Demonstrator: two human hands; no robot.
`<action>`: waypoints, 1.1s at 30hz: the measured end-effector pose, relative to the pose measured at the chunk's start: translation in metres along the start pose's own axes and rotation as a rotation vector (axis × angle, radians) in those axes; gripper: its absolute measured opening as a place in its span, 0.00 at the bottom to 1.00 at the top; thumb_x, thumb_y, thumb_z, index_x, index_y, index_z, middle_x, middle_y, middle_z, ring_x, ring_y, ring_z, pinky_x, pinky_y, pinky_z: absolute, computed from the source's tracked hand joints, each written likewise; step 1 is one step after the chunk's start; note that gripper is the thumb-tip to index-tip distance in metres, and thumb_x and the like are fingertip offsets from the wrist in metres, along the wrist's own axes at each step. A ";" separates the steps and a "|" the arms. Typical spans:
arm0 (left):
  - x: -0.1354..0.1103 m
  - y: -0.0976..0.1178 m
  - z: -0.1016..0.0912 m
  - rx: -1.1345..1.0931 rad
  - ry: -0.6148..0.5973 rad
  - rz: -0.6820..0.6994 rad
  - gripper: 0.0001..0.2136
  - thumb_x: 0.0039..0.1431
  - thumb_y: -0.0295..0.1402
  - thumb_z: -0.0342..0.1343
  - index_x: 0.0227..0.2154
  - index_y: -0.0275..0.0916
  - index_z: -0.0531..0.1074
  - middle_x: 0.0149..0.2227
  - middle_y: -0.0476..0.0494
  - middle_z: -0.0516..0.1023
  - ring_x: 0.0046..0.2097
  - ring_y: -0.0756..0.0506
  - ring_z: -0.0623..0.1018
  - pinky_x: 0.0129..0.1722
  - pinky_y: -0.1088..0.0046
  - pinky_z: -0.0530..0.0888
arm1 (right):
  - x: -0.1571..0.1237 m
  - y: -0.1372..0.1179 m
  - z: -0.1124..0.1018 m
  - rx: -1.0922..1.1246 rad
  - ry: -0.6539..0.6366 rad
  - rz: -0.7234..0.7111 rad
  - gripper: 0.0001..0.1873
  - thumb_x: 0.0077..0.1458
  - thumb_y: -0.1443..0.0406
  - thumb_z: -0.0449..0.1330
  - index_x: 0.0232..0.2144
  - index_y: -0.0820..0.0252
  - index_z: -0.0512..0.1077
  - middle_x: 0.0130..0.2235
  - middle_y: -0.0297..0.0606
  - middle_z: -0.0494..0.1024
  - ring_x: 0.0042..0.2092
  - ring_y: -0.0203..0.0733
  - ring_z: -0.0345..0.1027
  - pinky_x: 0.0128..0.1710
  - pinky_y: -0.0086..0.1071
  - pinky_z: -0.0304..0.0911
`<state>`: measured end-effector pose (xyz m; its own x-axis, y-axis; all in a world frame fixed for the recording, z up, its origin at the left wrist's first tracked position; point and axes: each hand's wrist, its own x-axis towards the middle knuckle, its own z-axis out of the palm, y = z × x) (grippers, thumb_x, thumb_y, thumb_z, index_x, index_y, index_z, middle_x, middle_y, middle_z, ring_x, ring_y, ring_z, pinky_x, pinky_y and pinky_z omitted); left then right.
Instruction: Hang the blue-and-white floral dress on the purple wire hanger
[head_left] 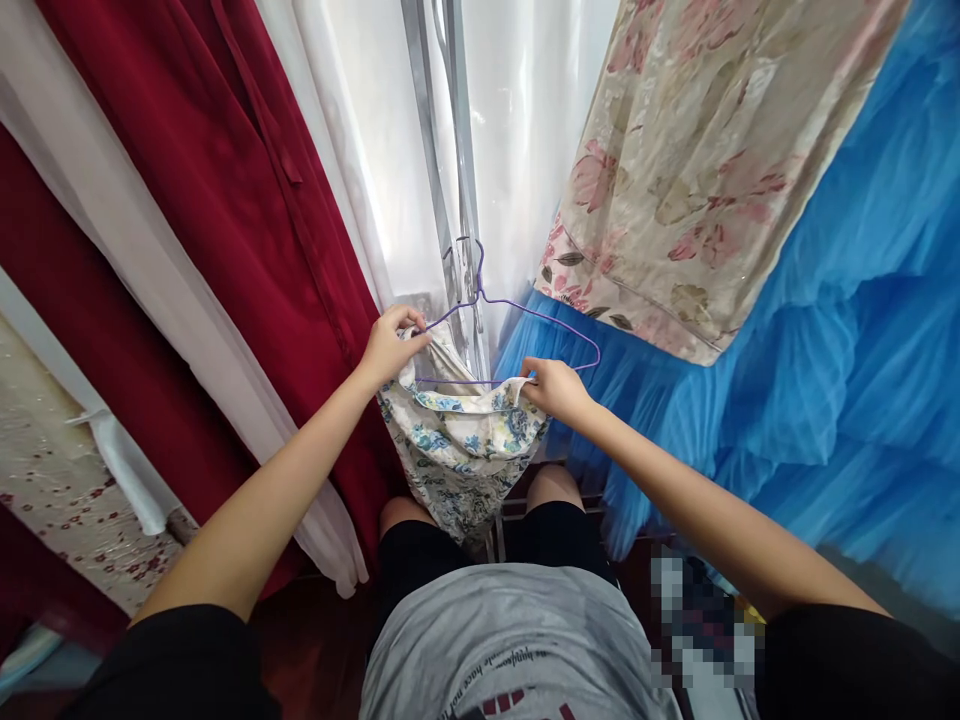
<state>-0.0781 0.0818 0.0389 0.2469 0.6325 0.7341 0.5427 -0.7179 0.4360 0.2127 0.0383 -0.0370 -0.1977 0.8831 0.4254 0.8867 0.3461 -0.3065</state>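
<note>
A thin purple wire hanger (517,308) hangs by its hook from a metal rack pole (448,190) straight ahead. A white garment with blue flowers (465,445) hangs from it. My left hand (390,345) is closed on the garment's top edge at the hanger's left end. My right hand (555,388) pinches the garment's neckline near the hanger's bottom bar on the right. Both arms reach forward over my grey shirt and black shorts.
Dark red dresses (225,200) and a white garment (150,290) hang on the left. A sheer white curtain (517,120) is behind the pole. A beige floral fabric (697,170) and a puffy blue tulle skirt (840,350) hang on the right.
</note>
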 end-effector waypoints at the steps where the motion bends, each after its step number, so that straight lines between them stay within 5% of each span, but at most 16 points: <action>1: 0.004 0.002 0.007 -0.072 0.045 -0.056 0.09 0.48 0.33 0.61 0.31 0.39 0.68 0.42 0.42 0.76 0.45 0.41 0.77 0.48 0.62 0.73 | -0.001 0.001 0.000 0.014 0.001 -0.005 0.07 0.56 0.64 0.59 0.37 0.56 0.76 0.31 0.39 0.82 0.36 0.46 0.74 0.31 0.31 0.52; 4: 0.010 0.014 0.025 -0.201 0.080 -0.095 0.09 0.49 0.33 0.60 0.33 0.39 0.68 0.48 0.41 0.76 0.49 0.40 0.77 0.51 0.62 0.73 | -0.001 0.001 0.001 0.018 0.002 -0.005 0.08 0.56 0.64 0.59 0.38 0.56 0.77 0.32 0.39 0.82 0.36 0.46 0.73 0.31 0.31 0.52; 8: 0.009 0.019 0.032 -0.057 0.055 0.028 0.07 0.55 0.28 0.51 0.36 0.39 0.71 0.48 0.40 0.74 0.53 0.41 0.74 0.58 0.62 0.68 | -0.001 0.005 0.001 0.020 0.021 -0.009 0.09 0.55 0.66 0.58 0.38 0.56 0.77 0.31 0.39 0.82 0.36 0.47 0.73 0.31 0.31 0.53; 12: 0.005 -0.001 0.021 0.060 0.042 -0.114 0.08 0.61 0.33 0.49 0.37 0.39 0.72 0.41 0.44 0.77 0.44 0.43 0.75 0.48 0.67 0.70 | -0.006 0.018 0.002 0.200 0.085 -0.057 0.16 0.53 0.69 0.54 0.40 0.58 0.79 0.30 0.38 0.81 0.34 0.45 0.73 0.33 0.31 0.58; 15: -0.003 -0.013 0.015 0.096 -0.063 -0.124 0.13 0.63 0.40 0.50 0.30 0.38 0.73 0.29 0.48 0.74 0.36 0.45 0.73 0.40 0.71 0.68 | -0.015 0.032 0.001 0.413 0.264 -0.077 0.24 0.53 0.69 0.50 0.49 0.59 0.77 0.38 0.39 0.82 0.36 0.44 0.73 0.37 0.32 0.63; 19: -0.015 -0.015 0.017 0.099 -0.137 -0.099 0.18 0.64 0.44 0.51 0.25 0.37 0.72 0.25 0.50 0.71 0.31 0.47 0.69 0.34 0.72 0.64 | -0.021 0.053 -0.010 0.478 0.430 0.060 0.40 0.54 0.65 0.52 0.69 0.62 0.56 0.34 0.38 0.80 0.27 0.42 0.65 0.32 0.34 0.64; 21: -0.018 -0.012 0.018 0.089 -0.148 -0.109 0.17 0.63 0.44 0.52 0.25 0.38 0.71 0.25 0.50 0.72 0.31 0.47 0.69 0.34 0.72 0.64 | -0.013 0.065 -0.020 0.444 0.439 0.133 0.48 0.52 0.64 0.54 0.73 0.66 0.45 0.29 0.35 0.78 0.24 0.42 0.63 0.30 0.36 0.65; 24: -0.018 -0.007 0.017 0.116 -0.147 -0.138 0.17 0.61 0.44 0.53 0.23 0.38 0.70 0.24 0.50 0.71 0.30 0.47 0.68 0.34 0.71 0.64 | 0.017 0.089 -0.033 0.400 0.419 0.177 0.54 0.50 0.62 0.58 0.73 0.71 0.40 0.30 0.37 0.78 0.27 0.42 0.65 0.33 0.38 0.67; 29: -0.017 0.004 0.016 0.120 -0.165 -0.161 0.18 0.60 0.44 0.53 0.20 0.38 0.66 0.22 0.51 0.67 0.29 0.48 0.66 0.33 0.70 0.62 | 0.075 0.121 -0.033 0.405 0.294 0.169 0.52 0.49 0.56 0.65 0.70 0.73 0.54 0.52 0.54 0.78 0.38 0.47 0.73 0.45 0.40 0.68; 33: -0.020 0.006 0.014 0.149 -0.155 -0.172 0.19 0.61 0.46 0.52 0.20 0.39 0.66 0.22 0.50 0.67 0.29 0.47 0.66 0.32 0.70 0.61 | 0.100 0.120 -0.019 0.330 0.233 0.109 0.28 0.53 0.57 0.63 0.53 0.67 0.75 0.50 0.51 0.80 0.45 0.49 0.73 0.49 0.38 0.66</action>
<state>-0.0686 0.0694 0.0195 0.2550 0.7865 0.5624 0.6967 -0.5528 0.4571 0.3073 0.1624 -0.0151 0.0230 0.8380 0.5451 0.7080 0.3713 -0.6008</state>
